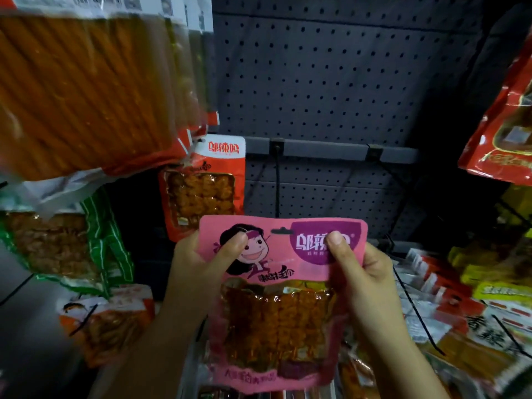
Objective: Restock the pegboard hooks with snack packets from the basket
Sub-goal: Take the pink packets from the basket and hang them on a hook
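1. I held one pink snack packet [283, 286] upright in front of the grey pegboard [331, 82], below its two bare black hooks [277, 180].
2. My left hand [198, 272] had its grip pinching the packet's upper left corner, thumb lying over the cartoon face printed there.
3. My right hand [365, 275] had its grip pinching the upper right corner, thumb pressed on the purple badge with white Chinese characters, partly hidden by that thumb so I could not read them whole.
4. The packet's hang slot showed at the top between my thumbs; a clear window below showed reddish-brown pieces.
5. At far left hung a row of long orange stick packets [86, 90], blurred, with a barcode on the front one's top edge.
6. Beneath them hung a green striped packet [95, 243], and lower, an orange packet [115, 321].
7. Just left of the hooks hung one red-and-white packet [207, 182] with red characters on top.
8. At right hung a red packet [503, 131]; under it lay mixed yellow and red packets [475, 289], their count unclear.
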